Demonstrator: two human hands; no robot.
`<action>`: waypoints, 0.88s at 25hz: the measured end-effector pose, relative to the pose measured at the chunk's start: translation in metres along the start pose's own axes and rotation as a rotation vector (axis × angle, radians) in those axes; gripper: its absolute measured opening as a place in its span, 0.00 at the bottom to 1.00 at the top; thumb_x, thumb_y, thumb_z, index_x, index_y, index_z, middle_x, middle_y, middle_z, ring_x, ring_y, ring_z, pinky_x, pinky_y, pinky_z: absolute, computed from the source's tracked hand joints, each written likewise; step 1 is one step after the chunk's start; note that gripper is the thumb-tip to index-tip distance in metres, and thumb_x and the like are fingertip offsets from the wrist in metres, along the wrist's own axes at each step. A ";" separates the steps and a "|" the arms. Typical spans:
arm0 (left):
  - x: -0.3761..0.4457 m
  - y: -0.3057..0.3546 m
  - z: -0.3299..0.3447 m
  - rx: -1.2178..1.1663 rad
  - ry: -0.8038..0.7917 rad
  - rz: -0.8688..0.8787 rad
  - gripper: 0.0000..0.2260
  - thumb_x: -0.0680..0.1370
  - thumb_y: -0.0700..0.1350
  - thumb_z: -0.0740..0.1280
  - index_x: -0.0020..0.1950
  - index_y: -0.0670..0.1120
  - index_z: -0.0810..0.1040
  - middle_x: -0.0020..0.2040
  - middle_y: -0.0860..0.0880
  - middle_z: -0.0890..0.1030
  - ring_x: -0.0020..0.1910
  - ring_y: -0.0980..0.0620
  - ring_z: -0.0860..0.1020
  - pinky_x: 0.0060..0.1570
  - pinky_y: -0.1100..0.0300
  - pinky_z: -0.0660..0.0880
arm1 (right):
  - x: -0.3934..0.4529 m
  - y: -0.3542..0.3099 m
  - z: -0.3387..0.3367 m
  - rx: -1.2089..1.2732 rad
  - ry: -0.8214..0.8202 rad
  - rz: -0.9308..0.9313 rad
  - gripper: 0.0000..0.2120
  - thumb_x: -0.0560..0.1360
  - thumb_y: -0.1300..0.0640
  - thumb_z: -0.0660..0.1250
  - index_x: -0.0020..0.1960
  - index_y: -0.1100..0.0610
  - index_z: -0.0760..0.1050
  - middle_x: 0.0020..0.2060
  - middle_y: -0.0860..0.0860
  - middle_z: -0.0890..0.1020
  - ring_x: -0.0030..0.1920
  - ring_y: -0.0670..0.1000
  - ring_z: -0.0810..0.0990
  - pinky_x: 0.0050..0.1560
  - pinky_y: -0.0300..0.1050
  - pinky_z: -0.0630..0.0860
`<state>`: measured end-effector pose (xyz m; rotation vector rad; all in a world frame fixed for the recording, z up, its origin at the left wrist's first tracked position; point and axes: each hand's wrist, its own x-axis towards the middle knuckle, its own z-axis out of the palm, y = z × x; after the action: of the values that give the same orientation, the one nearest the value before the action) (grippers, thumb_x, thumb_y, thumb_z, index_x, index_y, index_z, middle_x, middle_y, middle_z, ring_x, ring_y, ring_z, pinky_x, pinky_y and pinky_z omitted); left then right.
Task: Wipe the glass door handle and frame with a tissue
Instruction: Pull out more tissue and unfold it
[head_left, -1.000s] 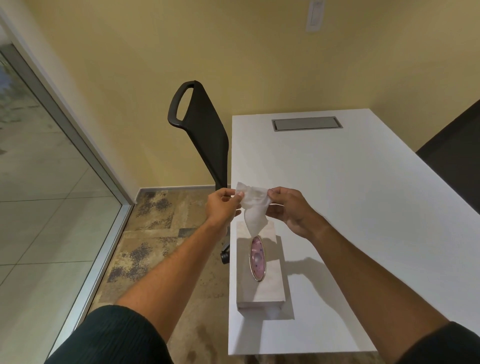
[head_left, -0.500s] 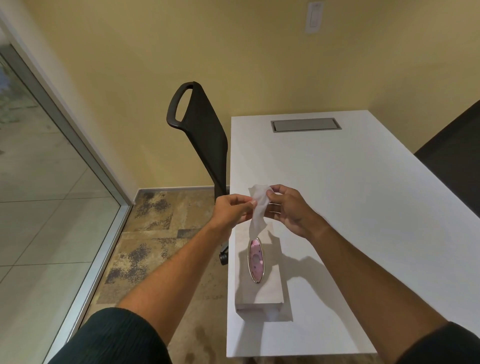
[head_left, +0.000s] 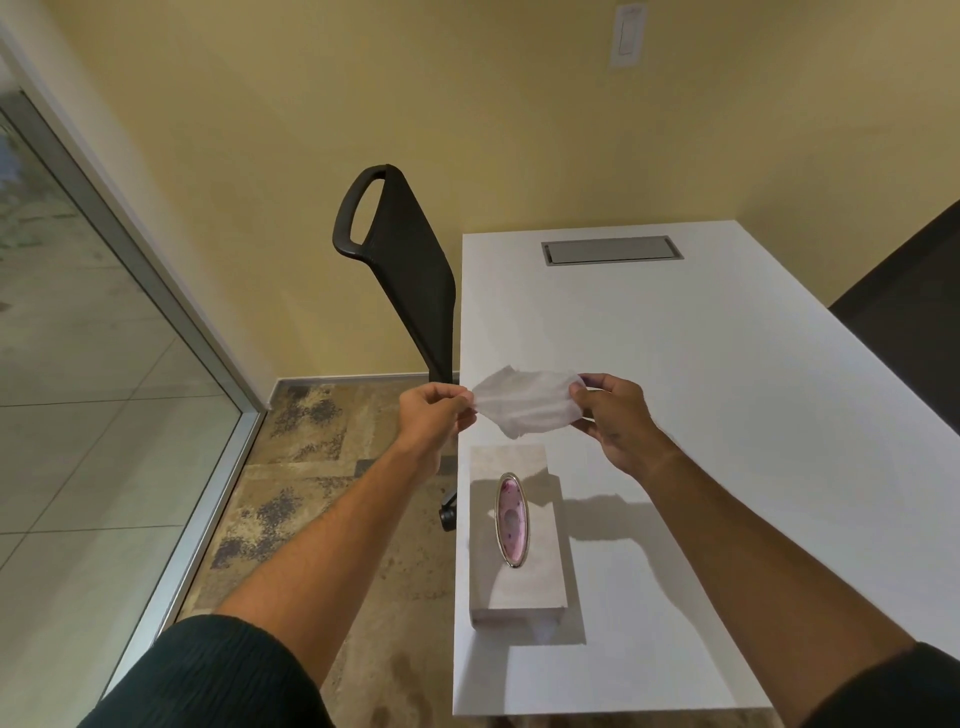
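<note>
The tissue (head_left: 524, 402) is stretched flat in the air between both hands, above the near left part of the white worktop (head_left: 727, 415) and clear of everything below it. Nearest the camera, two dark sleeves (head_left: 218, 675) frame the bottom corners, with bare forearms reaching forward from them. The left hand (head_left: 431, 413) has its grip closed on the tissue's left edge, pinched between thumb and fingertips; the right hand (head_left: 615, 418) has its grip closed on the right edge in the same way. Under the hands, a pale tissue box (head_left: 514, 535) lies lengthwise along the worktop's left edge, its top showing an oval, metal-rimmed opening with pink inside. The hands cast shadows across the box and the surface to its right. Left of the worktop, the mottled brown floor (head_left: 291, 499) runs to the metal frame (head_left: 202, 519) of a glass door (head_left: 78, 364) at the far left. Farther back, a black chair (head_left: 405, 270) stands just beside the worktop's left edge, and a grey cable hatch (head_left: 612, 250) is set into the far end. A yellow wall carries a white switch plate (head_left: 627, 35) high up.
</note>
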<state>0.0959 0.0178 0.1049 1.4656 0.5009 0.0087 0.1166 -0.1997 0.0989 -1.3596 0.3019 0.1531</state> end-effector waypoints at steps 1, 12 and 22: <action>0.001 0.000 -0.002 -0.004 0.014 0.000 0.06 0.78 0.33 0.69 0.43 0.40 0.79 0.49 0.39 0.82 0.47 0.45 0.82 0.47 0.57 0.82 | 0.001 0.001 -0.003 0.002 0.016 -0.006 0.06 0.79 0.66 0.65 0.55 0.61 0.77 0.53 0.58 0.82 0.51 0.56 0.82 0.43 0.42 0.80; 0.006 -0.002 -0.016 -0.046 0.142 -0.038 0.04 0.79 0.32 0.68 0.45 0.39 0.78 0.45 0.41 0.81 0.40 0.49 0.82 0.45 0.59 0.82 | 0.008 0.005 -0.019 -0.025 0.220 -0.068 0.11 0.76 0.67 0.69 0.59 0.65 0.77 0.54 0.59 0.80 0.54 0.57 0.80 0.48 0.45 0.80; -0.006 0.001 -0.001 0.021 0.014 0.012 0.05 0.81 0.35 0.66 0.49 0.42 0.81 0.55 0.40 0.82 0.57 0.43 0.81 0.58 0.52 0.80 | 0.008 0.011 -0.001 -0.172 0.029 -0.008 0.11 0.82 0.57 0.61 0.58 0.63 0.76 0.54 0.59 0.81 0.53 0.56 0.80 0.49 0.47 0.80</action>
<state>0.0903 0.0168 0.1083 1.4900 0.5045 0.0231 0.1209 -0.1993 0.0860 -1.5340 0.3133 0.1554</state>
